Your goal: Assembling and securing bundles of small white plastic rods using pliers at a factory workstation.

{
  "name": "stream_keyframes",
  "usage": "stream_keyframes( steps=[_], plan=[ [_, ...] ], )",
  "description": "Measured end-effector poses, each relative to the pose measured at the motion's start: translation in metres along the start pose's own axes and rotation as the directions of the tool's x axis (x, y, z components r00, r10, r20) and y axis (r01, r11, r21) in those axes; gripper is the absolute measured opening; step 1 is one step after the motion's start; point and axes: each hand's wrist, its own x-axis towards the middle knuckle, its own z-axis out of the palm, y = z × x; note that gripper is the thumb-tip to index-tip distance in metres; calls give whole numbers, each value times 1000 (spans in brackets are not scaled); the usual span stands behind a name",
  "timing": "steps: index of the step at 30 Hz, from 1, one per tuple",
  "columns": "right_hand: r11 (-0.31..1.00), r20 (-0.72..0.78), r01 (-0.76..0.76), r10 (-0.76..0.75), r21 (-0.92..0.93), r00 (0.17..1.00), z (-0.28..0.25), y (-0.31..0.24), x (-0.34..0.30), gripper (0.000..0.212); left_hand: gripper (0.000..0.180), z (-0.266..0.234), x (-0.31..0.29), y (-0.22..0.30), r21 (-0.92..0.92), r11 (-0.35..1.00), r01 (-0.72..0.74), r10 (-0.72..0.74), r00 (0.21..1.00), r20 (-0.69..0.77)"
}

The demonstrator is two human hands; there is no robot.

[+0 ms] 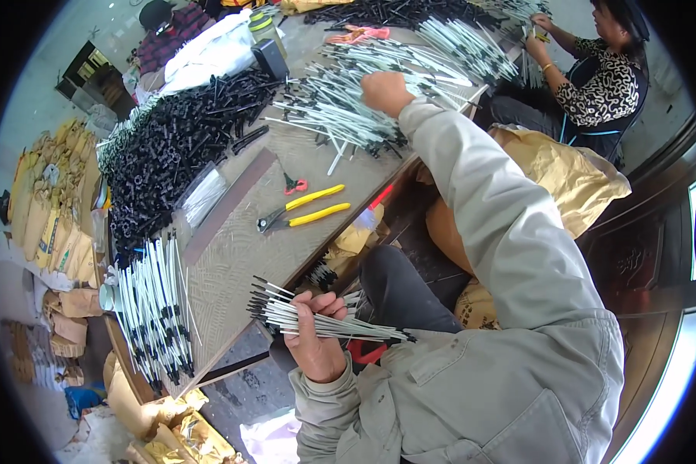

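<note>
My left hand [319, 340] is wrapped round a bundle of thin white rods with black ends [340, 325], held over my lap by the table's near edge. My right arm stretches far across the table. Its hand [387, 93] is curled on a large heap of similar white rods [332, 108]; its fingertips are hidden, so what it grips does not show. Between the two hands lie yellow-handled cutting pliers [303, 209] and a small red-and-black tool [294, 184].
A big heap of black plastic parts [178, 147] covers the table's left side. More white rods [155, 309] lie at the near left corner, beside a long brown strip [228, 205]. A co-worker [603, 85] sits at the far right, another person [170, 31] at the far left.
</note>
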Motion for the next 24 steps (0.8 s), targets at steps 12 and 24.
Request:
stream_keyframes(
  steps=[12,24],
  plan=[
    [852,-20,308,-331,424,944,-26,-8,-29,21,27,2,5,-1,-12,1000,6,-7,999,-44],
    [960,3,165,-171,226,985,-16,11,20,18,31,-9,-1,-2,13,991,-133,133,991,24]
  ],
)
